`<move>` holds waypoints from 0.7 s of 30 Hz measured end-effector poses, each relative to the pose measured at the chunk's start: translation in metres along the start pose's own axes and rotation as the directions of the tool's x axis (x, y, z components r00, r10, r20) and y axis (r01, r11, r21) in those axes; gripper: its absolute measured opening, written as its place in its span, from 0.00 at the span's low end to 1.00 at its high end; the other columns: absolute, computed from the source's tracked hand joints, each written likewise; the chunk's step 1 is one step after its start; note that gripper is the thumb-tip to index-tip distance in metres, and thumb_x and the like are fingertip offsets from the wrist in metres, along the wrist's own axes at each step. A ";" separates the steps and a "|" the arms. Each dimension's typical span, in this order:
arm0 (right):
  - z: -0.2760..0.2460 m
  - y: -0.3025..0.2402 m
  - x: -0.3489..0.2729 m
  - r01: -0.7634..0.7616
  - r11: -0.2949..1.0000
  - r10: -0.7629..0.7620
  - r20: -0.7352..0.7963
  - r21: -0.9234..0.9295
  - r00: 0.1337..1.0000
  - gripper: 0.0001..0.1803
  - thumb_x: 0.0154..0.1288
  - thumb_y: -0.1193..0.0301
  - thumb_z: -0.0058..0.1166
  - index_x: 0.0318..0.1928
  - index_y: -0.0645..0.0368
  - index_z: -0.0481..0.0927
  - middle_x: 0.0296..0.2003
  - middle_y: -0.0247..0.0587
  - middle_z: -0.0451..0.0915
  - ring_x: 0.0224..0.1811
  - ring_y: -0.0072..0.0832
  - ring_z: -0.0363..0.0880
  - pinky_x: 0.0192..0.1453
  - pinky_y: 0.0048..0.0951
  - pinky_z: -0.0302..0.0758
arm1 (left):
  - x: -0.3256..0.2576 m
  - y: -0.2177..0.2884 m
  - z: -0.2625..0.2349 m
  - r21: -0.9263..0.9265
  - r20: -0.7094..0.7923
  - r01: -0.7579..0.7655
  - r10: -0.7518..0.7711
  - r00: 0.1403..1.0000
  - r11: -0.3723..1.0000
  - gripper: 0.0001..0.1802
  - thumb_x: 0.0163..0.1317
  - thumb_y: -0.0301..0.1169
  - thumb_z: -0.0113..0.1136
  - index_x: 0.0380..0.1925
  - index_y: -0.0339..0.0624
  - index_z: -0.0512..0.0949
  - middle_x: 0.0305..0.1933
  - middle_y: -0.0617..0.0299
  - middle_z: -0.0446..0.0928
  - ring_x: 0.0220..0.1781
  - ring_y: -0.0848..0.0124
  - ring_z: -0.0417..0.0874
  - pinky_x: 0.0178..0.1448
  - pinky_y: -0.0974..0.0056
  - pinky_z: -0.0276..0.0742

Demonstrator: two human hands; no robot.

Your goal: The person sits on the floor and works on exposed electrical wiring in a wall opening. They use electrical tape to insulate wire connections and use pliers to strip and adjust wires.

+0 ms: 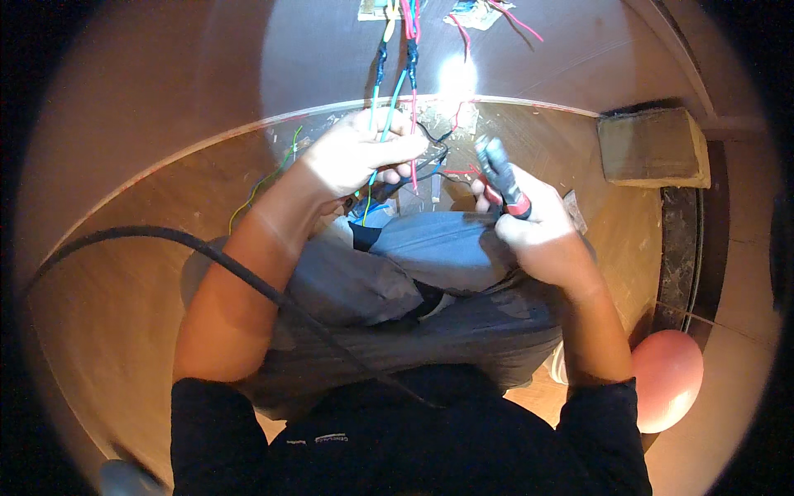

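Blue and red electrical wires hang from an opening in the wall, with black tape wrapped round their upper joints. My left hand (351,155) is closed round the blue wires (392,109), its thumb and fingertips near the red wire (413,101), whose lower end hangs just past them. To its right, my right hand (542,217) grips pliers (501,172) with red and black handles. Their metal jaws point up and left, apart from the wires, and blur hides whether they are closed. Dark cable and thin wires (430,169) lie below my left hand, partly hidden by it.
A second wall opening (480,14) has loose red wires. A yellow-green wire (263,180) lies on the floor at left, and a black cable (165,233) arches across my left arm. A brown block (653,149) stands far right, a pink rounded object (668,380) near right. Scraps litter the floor.
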State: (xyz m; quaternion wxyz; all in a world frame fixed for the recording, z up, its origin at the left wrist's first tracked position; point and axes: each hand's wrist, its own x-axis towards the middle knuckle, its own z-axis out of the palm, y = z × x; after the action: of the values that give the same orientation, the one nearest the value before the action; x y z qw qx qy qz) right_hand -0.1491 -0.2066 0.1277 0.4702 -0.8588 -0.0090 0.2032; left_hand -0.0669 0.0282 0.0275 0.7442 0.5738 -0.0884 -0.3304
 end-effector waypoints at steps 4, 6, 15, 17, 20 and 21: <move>0.005 0.026 0.001 0.242 0.695 -0.381 -0.062 -0.677 0.923 0.21 0.54 0.81 0.52 0.51 0.60 0.77 0.43 0.56 0.79 0.45 0.53 0.78 0.53 0.46 0.76 | 0.001 0.004 0.001 0.014 0.024 -0.012 0.012 1.000 1.000 0.11 0.71 0.38 0.62 0.32 0.46 0.77 0.27 0.70 0.78 0.27 0.83 0.75 0.28 0.75 0.67; 0.011 0.027 -0.001 0.273 0.642 -0.433 -0.044 -0.717 0.901 0.22 0.54 0.81 0.53 0.53 0.61 0.75 0.43 0.57 0.78 0.46 0.55 0.77 0.55 0.48 0.75 | 0.000 0.005 0.002 0.015 0.037 0.003 -0.004 0.999 1.000 0.10 0.71 0.38 0.62 0.33 0.46 0.77 0.28 0.70 0.79 0.27 0.83 0.76 0.28 0.76 0.68; 0.018 0.022 0.002 -0.363 0.878 0.243 0.363 0.311 0.899 0.22 0.54 0.82 0.51 0.52 0.62 0.76 0.38 0.35 0.79 0.39 0.26 0.79 0.37 0.28 0.78 | -0.002 0.006 0.000 -0.114 0.101 -0.008 0.019 0.995 0.993 0.10 0.71 0.38 0.62 0.39 0.44 0.79 0.35 0.68 0.80 0.29 0.82 0.77 0.32 0.75 0.74; 0.025 0.024 -0.006 -0.460 0.784 0.217 0.510 0.416 0.832 0.23 0.54 0.81 0.53 0.53 0.61 0.77 0.38 0.36 0.80 0.37 0.27 0.79 0.35 0.29 0.80 | 0.002 0.004 -0.001 -0.081 0.145 -0.034 0.046 0.988 0.996 0.09 0.71 0.38 0.62 0.37 0.44 0.79 0.33 0.68 0.80 0.29 0.82 0.77 0.32 0.75 0.73; 0.046 0.025 -0.019 -0.542 0.742 0.246 0.591 0.395 0.768 0.26 0.54 0.81 0.53 0.57 0.60 0.76 0.41 0.40 0.81 0.42 0.28 0.81 0.40 0.31 0.82 | 0.007 0.000 0.002 -0.072 0.089 -0.031 0.037 0.995 0.997 0.08 0.66 0.33 0.68 0.35 0.41 0.81 0.28 0.67 0.79 0.26 0.81 0.75 0.30 0.75 0.69; 0.051 0.025 -0.021 -0.570 0.711 0.255 0.604 0.412 0.755 0.26 0.54 0.82 0.53 0.57 0.60 0.76 0.42 0.40 0.81 0.43 0.29 0.81 0.41 0.31 0.83 | 0.008 -0.001 0.003 -0.057 0.064 -0.045 0.049 0.997 0.997 0.08 0.66 0.32 0.68 0.34 0.40 0.81 0.27 0.67 0.79 0.25 0.81 0.74 0.30 0.74 0.69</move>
State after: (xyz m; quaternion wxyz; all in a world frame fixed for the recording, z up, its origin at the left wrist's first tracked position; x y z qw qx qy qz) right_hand -0.1911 -0.1838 0.0906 0.6260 -0.5692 0.1299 0.5170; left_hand -0.0626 0.0207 0.0253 0.7643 0.5394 -0.1169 -0.3336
